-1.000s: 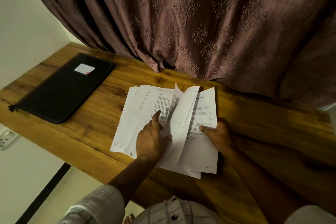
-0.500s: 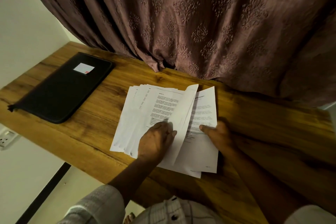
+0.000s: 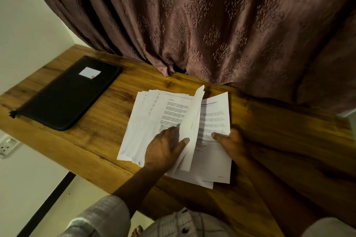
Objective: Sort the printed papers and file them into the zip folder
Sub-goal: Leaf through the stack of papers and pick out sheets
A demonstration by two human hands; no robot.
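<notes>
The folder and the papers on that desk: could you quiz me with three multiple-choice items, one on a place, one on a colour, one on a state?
1. Where does the zip folder lie relative to the printed papers? A on top of them; B to their left on the table; C under them.
2. What colour is the zip folder? A red; B white; C black.
3. How is the zip folder? A closed and flat; B open, sheets inside; C standing upright.
Answers: 1 B, bare wood separates it from the sheets. 2 C, its cover is black with a small pale label. 3 A, its cover lies shut and flat.
</notes>
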